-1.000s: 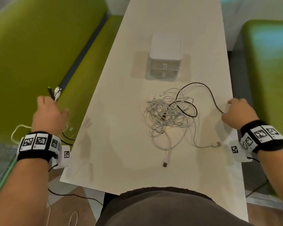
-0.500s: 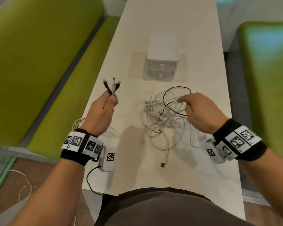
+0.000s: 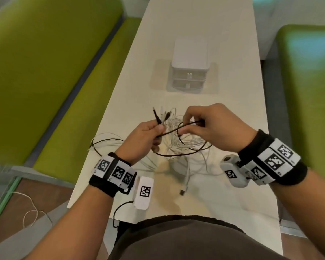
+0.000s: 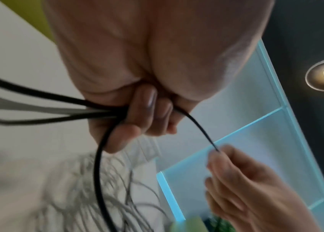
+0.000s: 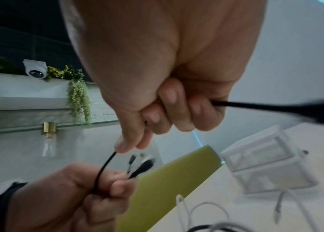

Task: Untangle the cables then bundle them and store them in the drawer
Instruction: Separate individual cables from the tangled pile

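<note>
A tangle of white cables (image 3: 184, 143) lies on the white table (image 3: 223, 203), with a black cable (image 3: 174, 130) looped through it. My left hand (image 3: 144, 136) grips a bunch of cable ends, whose plugs (image 3: 160, 114) stick up above the fist; the left wrist view shows black and white strands (image 4: 61, 109) running into those curled fingers. My right hand (image 3: 204, 124) pinches the black cable (image 5: 256, 105) just right of the left hand, holding it taut between the two. The small white drawer unit (image 3: 189, 66) stands farther back with both drawers closed.
Green benches (image 3: 68, 81) run along both sides of the narrow table. Loops of cable (image 3: 105, 141) hang over the table's left edge. A loose white plug end (image 3: 184, 190) lies near the front edge. The drawer unit (image 5: 264, 164) sits just beyond the tangle.
My left hand has come in from the left edge with the plug ends to the tangle. My right hand has moved in and taken hold of the black cable beside it.
</note>
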Demonstrator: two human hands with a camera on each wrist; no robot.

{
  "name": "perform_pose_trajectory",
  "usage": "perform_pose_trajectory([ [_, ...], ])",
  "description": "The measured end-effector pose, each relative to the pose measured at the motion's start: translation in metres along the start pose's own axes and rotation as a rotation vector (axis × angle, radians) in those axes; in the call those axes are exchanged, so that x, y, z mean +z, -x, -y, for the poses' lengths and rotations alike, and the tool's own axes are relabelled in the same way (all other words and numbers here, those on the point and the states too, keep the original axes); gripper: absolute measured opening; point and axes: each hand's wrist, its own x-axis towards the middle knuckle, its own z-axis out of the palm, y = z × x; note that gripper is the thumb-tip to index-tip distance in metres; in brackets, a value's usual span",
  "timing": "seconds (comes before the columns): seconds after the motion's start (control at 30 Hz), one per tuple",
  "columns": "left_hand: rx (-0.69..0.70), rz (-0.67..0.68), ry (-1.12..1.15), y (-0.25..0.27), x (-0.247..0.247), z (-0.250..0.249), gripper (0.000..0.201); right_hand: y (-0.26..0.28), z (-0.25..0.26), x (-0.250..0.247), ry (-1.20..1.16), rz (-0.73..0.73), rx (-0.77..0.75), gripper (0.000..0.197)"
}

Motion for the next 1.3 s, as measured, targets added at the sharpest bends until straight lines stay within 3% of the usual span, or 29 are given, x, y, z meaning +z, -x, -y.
perform_pose_trajectory([
  [0.07,-0.013,-0.113,-0.085,-0.003,-0.019,0.01,0.025,0.001,-0.013,-0.008,-0.027,-0.034,0.035,0.021],
  [0.13,0.008,-0.179,-0.338,-0.003,-0.037,0.019,0.027,0.003,-0.027,-0.021,-0.033,-0.081,0.071,0.016],
  [0.2,-0.002,-0.193,-0.554,-0.001,-0.044,0.025,0.027,0.005,-0.037,-0.029,-0.044,-0.116,0.086,0.015],
  [0.27,-0.006,-0.175,-0.574,0.001,-0.039,0.025,0.027,0.004,-0.039,-0.03,-0.048,-0.126,0.052,0.017],
  [0.37,0.024,-0.162,-0.504,0.001,-0.029,0.022,0.028,-0.001,-0.031,-0.018,-0.022,-0.059,-0.056,0.023],
  [0.5,0.085,-0.228,-0.273,-0.001,-0.028,0.014,0.03,0.002,-0.006,0.01,0.012,0.176,-0.229,0.022],
  [0.6,0.057,-0.078,-0.004,0.007,-0.015,0.002,0.03,0.009,0.009,0.041,-0.009,0.212,-0.346,0.014],
  [0.8,-0.061,0.06,0.26,0.016,0.009,0.014,0.026,0.0,0.005,0.047,-0.315,-0.11,-0.001,0.015],
  [0.93,-0.064,0.14,0.28,0.02,0.011,0.017,0.024,-0.002,0.003,0.041,-0.444,-0.193,0.048,0.018],
  [1.03,-0.051,0.167,0.264,0.018,0.012,0.016,0.023,-0.005,-0.001,0.043,-0.432,-0.246,0.005,0.027],
  [1.17,-0.084,0.225,0.318,0.014,0.012,0.012,0.023,-0.005,-0.006,0.044,-0.443,-0.143,-0.105,0.054],
  [1.3,-0.183,0.24,0.335,0.012,0.014,0.012,0.021,-0.006,-0.006,0.052,-0.328,0.035,-0.177,0.05],
])
